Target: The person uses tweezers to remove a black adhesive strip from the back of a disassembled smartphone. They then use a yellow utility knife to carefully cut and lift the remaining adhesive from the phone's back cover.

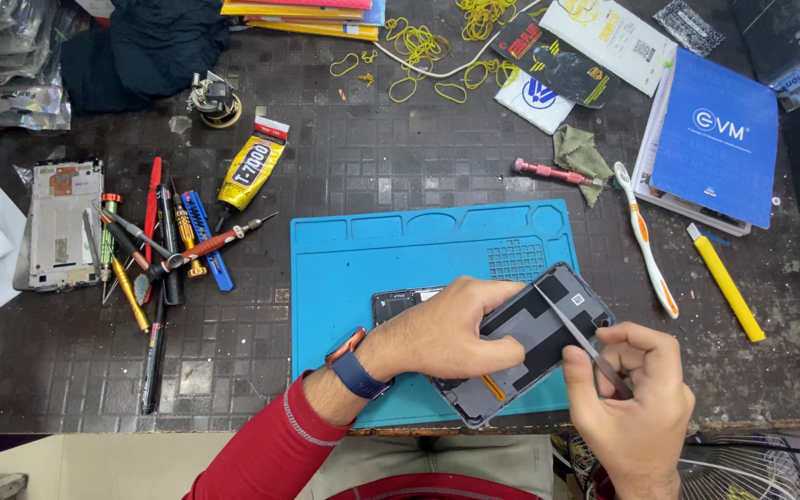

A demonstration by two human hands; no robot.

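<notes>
Opened phone (534, 338) on the repair mat (372, 259) at the tabletop's (344, 157) near edge, screwdrivers (155, 245) left of the mat (glue tube (247, 171) just behind them), toothbrush (645, 241) right, rubber bands (418, 46) behind.

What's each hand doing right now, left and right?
Left hand: closed on the opened phone, steadying it over the blue mat.
Right hand: closed on tweezers, tips on the phone.

Left hand (451, 333) steadies phone (534, 338); right hand (631, 398) probably tweezing
</notes>
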